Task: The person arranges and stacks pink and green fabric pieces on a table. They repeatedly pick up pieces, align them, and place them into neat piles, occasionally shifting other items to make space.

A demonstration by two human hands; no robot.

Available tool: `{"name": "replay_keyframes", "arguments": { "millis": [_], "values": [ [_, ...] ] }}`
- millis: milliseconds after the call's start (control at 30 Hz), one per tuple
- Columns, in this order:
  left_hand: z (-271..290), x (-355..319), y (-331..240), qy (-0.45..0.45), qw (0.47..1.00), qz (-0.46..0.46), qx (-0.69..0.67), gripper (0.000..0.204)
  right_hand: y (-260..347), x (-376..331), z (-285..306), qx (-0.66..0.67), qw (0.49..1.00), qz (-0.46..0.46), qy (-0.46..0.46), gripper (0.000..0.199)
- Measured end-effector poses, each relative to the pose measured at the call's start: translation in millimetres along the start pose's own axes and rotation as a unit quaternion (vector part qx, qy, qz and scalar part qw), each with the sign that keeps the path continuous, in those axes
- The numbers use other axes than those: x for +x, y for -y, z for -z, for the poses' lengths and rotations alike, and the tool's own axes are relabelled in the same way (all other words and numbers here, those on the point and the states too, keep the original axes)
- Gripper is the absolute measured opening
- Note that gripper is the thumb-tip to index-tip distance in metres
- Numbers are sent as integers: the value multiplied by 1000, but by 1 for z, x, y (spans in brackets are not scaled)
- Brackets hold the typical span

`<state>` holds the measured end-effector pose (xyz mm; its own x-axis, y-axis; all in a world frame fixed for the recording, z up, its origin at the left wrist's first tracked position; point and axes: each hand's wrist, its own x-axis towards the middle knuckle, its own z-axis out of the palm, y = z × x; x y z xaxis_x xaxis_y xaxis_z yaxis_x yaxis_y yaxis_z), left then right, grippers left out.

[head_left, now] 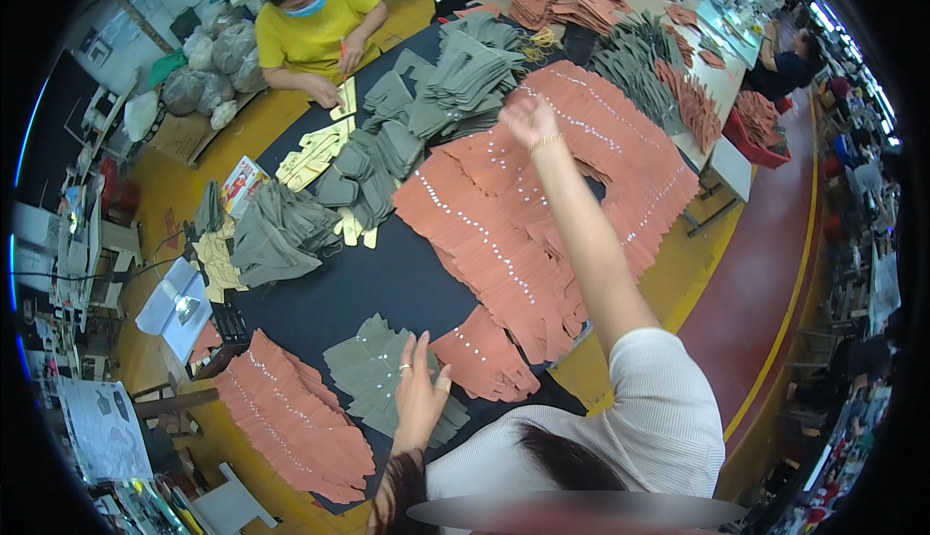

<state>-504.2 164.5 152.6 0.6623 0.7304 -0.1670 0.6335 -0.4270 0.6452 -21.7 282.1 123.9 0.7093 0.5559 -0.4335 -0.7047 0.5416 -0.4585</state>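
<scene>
My left hand (420,401), with a ring on one finger, is held with its fingers stretched out over a fanned pile of grey-green cut fabric pieces (366,368). Just to its right lies a small stack of orange fabric pieces (481,356) with white tags. My right arm reaches far across the table; my right hand (531,121), a bracelet at its wrist, is over the far edge of a wide spread of overlapping orange pieces (484,235) with rows of small white tags. Its fingers are loosely curved and slightly apart, and nothing shows in them.
Bundles of grey-green pieces (465,75) and cream pieces (315,154) cover the far and left parts of the dark table (358,288). Another tagged orange stack (295,419) lies at the near left. Across the table, a person in yellow (320,36) handles cream pieces.
</scene>
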Motion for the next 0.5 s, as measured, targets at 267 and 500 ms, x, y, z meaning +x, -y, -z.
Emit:
{"name": "replay_keyframes", "arguments": {
  "millis": [267,500],
  "values": [
    [33,-44,100,-227,956,151,-112,55,-126,-166,116,-171,948,-250,99,29],
    [6,-108,183,-326,871,298,-215,81,-191,-299,172,-441,801,-366,173,39]
  ]
}}
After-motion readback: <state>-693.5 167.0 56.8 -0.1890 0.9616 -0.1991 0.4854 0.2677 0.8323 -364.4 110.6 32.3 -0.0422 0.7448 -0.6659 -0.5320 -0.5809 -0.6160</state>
